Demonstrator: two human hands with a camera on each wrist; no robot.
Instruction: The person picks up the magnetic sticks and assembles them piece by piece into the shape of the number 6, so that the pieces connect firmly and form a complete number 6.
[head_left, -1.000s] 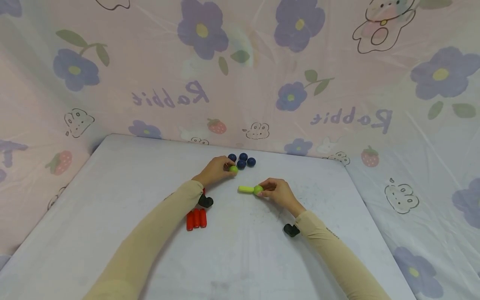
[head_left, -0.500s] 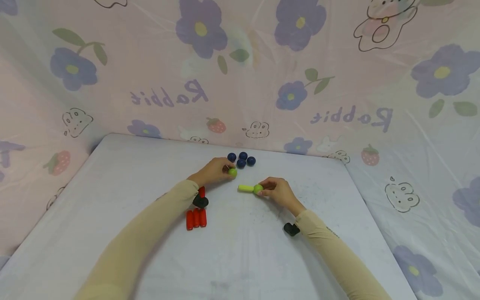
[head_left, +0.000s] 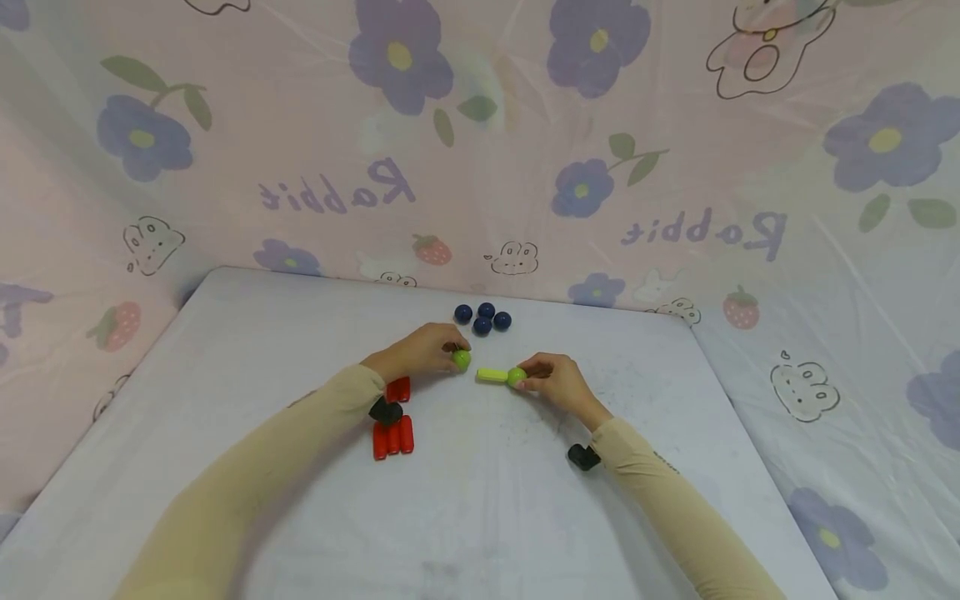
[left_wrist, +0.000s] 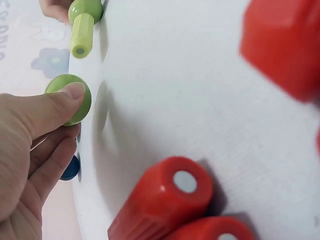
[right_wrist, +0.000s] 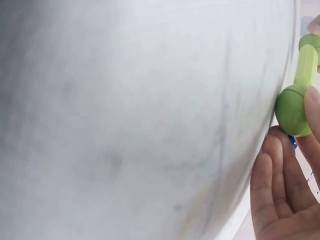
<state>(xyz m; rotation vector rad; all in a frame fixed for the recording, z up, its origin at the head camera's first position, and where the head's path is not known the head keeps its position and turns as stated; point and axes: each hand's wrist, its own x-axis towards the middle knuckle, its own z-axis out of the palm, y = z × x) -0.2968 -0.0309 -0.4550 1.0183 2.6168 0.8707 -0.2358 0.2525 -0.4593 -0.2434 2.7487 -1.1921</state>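
green ball no. 1 (head_left: 461, 359), smooth, glossy: pinched betw. thumb & fingertips of l. hand (head_left: 422, 348), fingers drawn in to ball's width; near free end of rod, not touching. whether ball rests on worktop (head_left: 480, 508) or hangs just above: can't tell.

green ball no. 2 (head_left: 517, 377): in pinch of r. hand (head_left: 559, 384), thumb vs. fingers; r. wrist view shows spare fingers extended below ball.

yellow-green rod (head_left: 492, 376), ribbed: joined end-on to ball no. 2, pointing toward l. hand; grey end disc (left_wrist: 80, 51) on free end.

handling (est.): all pcs. likely light, stiff, hard to break. balls prob. slippery & apt to roll; best held across widest part, thumb opp. fingers, joining side left bare. rod ribs shd. give better purchase; grip mid-length, clear of disc. disc looks like a magnet, so poss. snap-on pull at close range.

also: blue balls (head_left: 482, 326), qty. 4, clustered toward back edge; red rods (head_left: 393, 436), 3 side by side, more by l. wrist, partly hidden.
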